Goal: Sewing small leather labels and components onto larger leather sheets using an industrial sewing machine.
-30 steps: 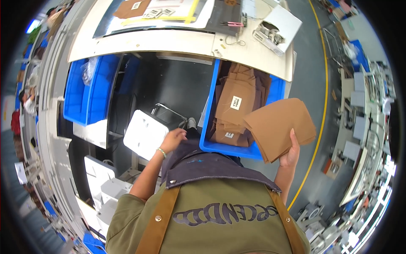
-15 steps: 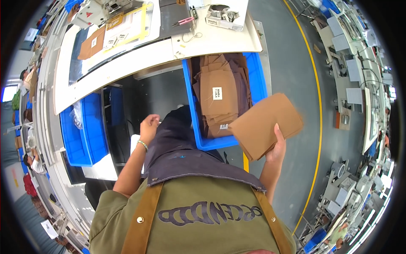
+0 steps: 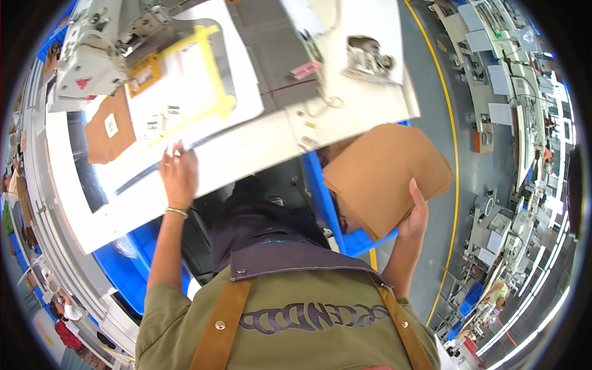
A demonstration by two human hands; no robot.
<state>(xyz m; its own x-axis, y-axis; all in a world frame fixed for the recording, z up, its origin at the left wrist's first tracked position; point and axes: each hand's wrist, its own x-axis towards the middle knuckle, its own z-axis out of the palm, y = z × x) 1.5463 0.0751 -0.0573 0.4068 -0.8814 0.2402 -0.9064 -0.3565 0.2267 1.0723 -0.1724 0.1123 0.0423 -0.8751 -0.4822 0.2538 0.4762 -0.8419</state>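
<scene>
In my right hand (image 3: 415, 217) is a stack of flat brown fabric pieces (image 3: 388, 176), with the thumb on top and the other fingers hidden underneath. The stack overhangs a blue bin (image 3: 359, 245) and covers most of its contents. My left hand (image 3: 179, 179) is over the front edge of the white worktable (image 3: 246, 148), slightly blurred, its fingers apart and nothing visible in it. Beyond that hand, to its left, lies a single brown piece (image 3: 102, 139) bearing a white label. Small loose white labels (image 3: 154, 123) rest close to its fingertips.
A sewing machine (image 3: 92, 61) stands at the table's far left, beside a yellow-taped template (image 3: 216, 68). Farther right are pink-handled snips (image 3: 306, 69) and an open box of small labels (image 3: 370, 58). Another blue bin (image 3: 120, 265) is under the table's left side.
My left hand has moved up and left from beside my lap to the table edge. The table appears closer. My right hand still holds the stack, now covering more of the bin.
</scene>
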